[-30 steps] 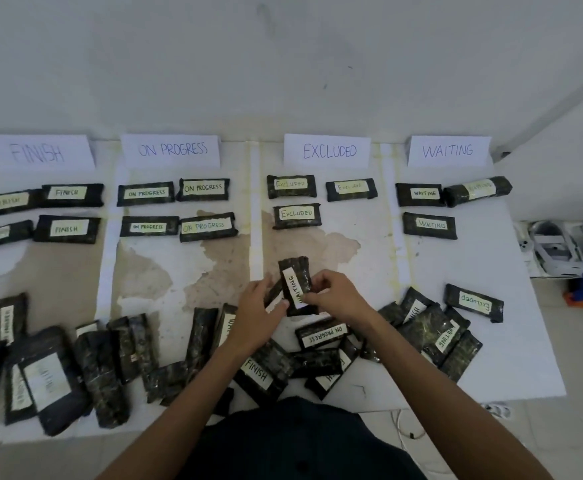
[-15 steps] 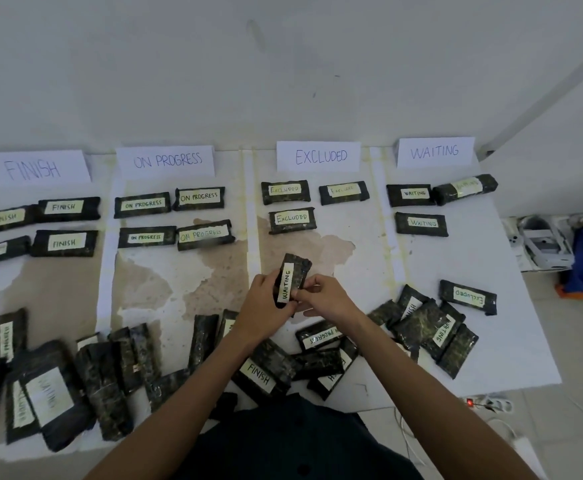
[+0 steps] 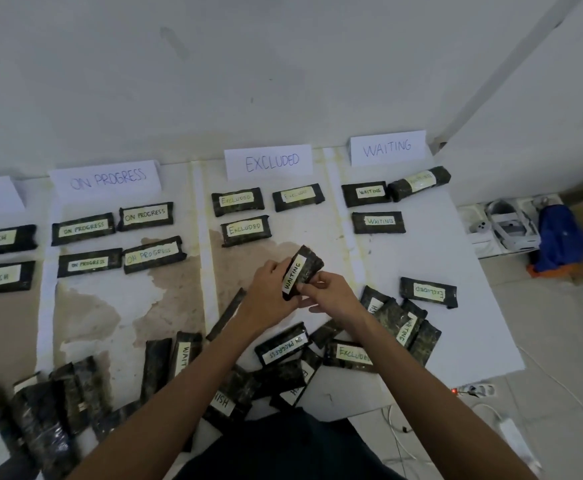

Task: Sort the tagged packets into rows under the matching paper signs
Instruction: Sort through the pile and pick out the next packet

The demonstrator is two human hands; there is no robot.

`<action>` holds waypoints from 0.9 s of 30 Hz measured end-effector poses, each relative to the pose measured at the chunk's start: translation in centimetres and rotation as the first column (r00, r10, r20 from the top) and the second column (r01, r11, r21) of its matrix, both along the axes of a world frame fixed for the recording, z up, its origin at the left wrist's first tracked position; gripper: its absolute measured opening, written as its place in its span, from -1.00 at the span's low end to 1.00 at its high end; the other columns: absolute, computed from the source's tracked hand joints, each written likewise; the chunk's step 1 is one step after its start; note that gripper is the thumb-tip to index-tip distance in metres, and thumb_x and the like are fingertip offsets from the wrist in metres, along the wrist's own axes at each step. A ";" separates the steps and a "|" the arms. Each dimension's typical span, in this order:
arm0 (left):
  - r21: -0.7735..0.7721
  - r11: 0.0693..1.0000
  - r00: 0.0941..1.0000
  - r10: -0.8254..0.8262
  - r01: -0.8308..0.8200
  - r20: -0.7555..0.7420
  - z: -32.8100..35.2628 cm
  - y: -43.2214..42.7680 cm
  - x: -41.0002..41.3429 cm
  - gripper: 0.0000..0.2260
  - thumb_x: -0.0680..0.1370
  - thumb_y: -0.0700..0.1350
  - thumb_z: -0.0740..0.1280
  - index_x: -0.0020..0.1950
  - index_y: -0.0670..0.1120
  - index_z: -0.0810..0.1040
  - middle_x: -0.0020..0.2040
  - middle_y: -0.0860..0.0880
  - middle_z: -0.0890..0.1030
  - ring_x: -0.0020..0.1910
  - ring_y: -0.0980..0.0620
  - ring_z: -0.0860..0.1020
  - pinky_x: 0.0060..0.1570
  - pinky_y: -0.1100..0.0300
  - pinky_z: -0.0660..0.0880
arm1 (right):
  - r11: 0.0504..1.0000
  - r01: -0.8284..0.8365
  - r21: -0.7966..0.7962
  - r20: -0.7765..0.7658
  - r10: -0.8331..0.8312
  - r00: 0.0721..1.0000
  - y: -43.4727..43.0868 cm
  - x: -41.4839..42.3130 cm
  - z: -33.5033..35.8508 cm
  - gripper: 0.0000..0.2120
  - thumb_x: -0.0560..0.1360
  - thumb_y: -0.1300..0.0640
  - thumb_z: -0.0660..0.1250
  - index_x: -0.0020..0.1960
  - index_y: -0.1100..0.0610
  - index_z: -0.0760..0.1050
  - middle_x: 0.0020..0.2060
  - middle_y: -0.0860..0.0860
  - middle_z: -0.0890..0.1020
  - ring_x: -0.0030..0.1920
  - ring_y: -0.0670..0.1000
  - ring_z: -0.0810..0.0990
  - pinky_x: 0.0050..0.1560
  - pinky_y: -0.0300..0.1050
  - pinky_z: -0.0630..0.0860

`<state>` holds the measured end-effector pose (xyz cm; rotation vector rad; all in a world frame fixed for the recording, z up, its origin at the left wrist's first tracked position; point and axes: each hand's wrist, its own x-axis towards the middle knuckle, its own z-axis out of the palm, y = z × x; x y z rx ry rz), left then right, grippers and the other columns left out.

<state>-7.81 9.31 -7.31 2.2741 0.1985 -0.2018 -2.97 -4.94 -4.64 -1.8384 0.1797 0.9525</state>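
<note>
Fingers (image 3: 278,270) of left hand (image 3: 267,299) and right hand (image 3: 335,300) pinch the WAITING packet (image 3: 305,267) between them.

Stained white sheet (image 3: 484,334) is lying on the tiled floor (image 3: 560,348), carrying paper signs (image 3: 269,162), sorted packet rows (image 3: 378,222) and unsorted packets (image 3: 283,345).

Glossy dark plastic-wrapped packets (image 3: 302,271), matt paper tags (image 3: 293,276), stained white paper sheet (image 3: 473,306).

Dim, flat indoor light, faint shadows, slight motion blur, wide-angle bowing at edges
</note>
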 end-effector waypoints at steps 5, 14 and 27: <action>0.090 0.995 0.998 -0.044 0.040 0.039 0.0 -2.5 4.1 -0.39 0.34 -0.07 0.41 0.36 -0.11 0.34 0.10 -0.13 0.47 0.07 -0.13 0.43 0.06 -0.01 0.47 | 0.996 -0.054 -0.078 0.133 0.064 0.989 -5.1 3.3 0.0 -0.77 0.49 -0.06 0.34 0.06 0.05 0.51 -0.05 0.01 0.66 -0.16 -0.02 0.67 -0.13 -0.16 0.52; 0.132 0.969 0.976 -0.216 0.210 0.033 0.5 -11.8 15.5 -0.39 0.41 -0.06 0.38 0.42 -0.14 0.29 0.22 -0.17 0.45 0.15 -0.17 0.39 0.11 0.02 0.42 | 0.844 -0.111 -0.525 0.320 0.316 0.893 -18.5 9.0 -2.1 -0.74 0.46 0.15 0.35 0.15 0.11 0.52 0.03 0.02 0.60 -0.03 0.03 0.55 -0.02 -0.16 0.45; 0.289 0.868 0.902 -0.430 0.404 0.030 -4.8 -22.9 26.4 -0.42 0.45 -0.06 0.36 0.43 -0.13 0.28 0.28 -0.17 0.44 0.25 -0.18 0.37 0.19 -0.07 0.42 | 0.775 -0.278 -0.568 0.370 0.542 0.755 -26.1 11.1 -6.3 -0.52 0.28 0.31 0.38 0.18 0.10 0.52 0.14 0.09 0.55 0.10 0.18 0.47 0.03 0.04 0.46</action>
